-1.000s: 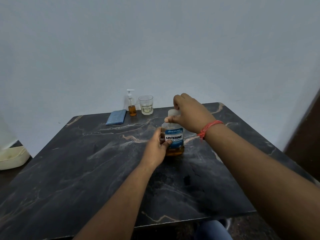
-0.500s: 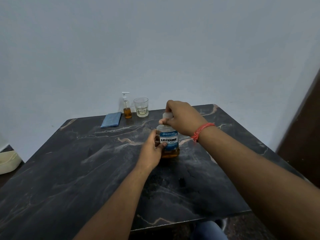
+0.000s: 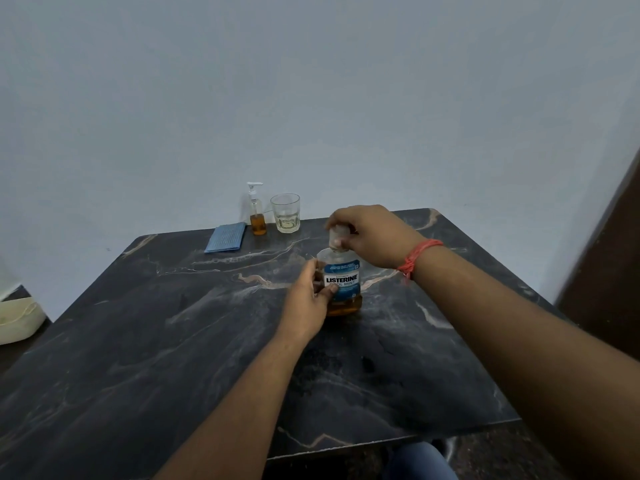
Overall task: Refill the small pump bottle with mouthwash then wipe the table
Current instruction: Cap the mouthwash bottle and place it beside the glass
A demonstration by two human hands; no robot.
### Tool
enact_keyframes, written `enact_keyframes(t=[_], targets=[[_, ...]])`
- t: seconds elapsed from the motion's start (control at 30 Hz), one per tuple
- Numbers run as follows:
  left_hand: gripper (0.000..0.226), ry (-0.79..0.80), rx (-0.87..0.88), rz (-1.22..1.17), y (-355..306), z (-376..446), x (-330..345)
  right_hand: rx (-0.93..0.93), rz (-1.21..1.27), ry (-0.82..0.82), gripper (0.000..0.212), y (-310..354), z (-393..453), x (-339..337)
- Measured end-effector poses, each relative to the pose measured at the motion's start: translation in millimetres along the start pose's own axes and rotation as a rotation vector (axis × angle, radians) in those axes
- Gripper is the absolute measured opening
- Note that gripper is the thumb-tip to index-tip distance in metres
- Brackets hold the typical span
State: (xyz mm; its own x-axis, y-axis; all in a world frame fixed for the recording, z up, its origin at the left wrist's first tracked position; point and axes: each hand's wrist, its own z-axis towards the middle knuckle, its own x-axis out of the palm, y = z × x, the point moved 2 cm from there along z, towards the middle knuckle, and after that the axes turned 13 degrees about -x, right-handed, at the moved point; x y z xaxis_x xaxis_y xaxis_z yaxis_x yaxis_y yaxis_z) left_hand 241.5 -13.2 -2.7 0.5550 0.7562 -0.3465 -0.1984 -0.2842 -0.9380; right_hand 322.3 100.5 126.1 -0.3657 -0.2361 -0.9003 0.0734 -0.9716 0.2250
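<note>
A clear mouthwash bottle (image 3: 343, 284) with a blue label and a low amber fill stands upright mid-table. My left hand (image 3: 308, 299) grips its body from the left. My right hand (image 3: 372, 235) is closed from above on its clear cap (image 3: 336, 237). The small pump bottle (image 3: 257, 216), white pump on top and amber liquid at its base, stands at the far edge of the dark marble table (image 3: 173, 341). A folded blue cloth (image 3: 225, 237) lies flat just left of the pump bottle.
A clear drinking glass (image 3: 285, 213) with a little pale liquid stands right of the pump bottle by the wall. A cream-coloured object (image 3: 19, 320) sits off the table's left side. A dark brown panel (image 3: 609, 265) rises at the right.
Both hands stay on the mouthwash bottle, which still stands on the table. The camera has shifted slightly, and my right hand's grip on the cap looks turned a little.
</note>
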Motion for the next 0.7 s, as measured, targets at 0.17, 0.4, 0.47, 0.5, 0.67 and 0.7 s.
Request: enact_keyframes(t=[0.17,0.4,0.47,0.5,0.67,0.7], targets=[[0.032,-0.014,0.005,-0.013,-1,-1,1,0.065,-0.016,-0.061,0.031,3,3,1],[0.031,-0.066,0.020,0.011,0,-1,3,0.108,-0.062,-0.069,0.029,8,3,5],[0.033,-0.087,0.023,0.016,1,-1,5,0.130,-0.053,-0.080,0.026,8,4,8],[0.034,-0.096,0.023,0.020,1,-1,5,0.137,-0.053,-0.089,0.025,9,4,10],[0.033,-0.112,0.030,0.018,0,-2,7,0.167,-0.051,-0.144,0.024,10,2,15],[0.033,-0.113,0.031,0.017,0,-2,7,0.171,-0.051,-0.150,0.025,10,1,15]])
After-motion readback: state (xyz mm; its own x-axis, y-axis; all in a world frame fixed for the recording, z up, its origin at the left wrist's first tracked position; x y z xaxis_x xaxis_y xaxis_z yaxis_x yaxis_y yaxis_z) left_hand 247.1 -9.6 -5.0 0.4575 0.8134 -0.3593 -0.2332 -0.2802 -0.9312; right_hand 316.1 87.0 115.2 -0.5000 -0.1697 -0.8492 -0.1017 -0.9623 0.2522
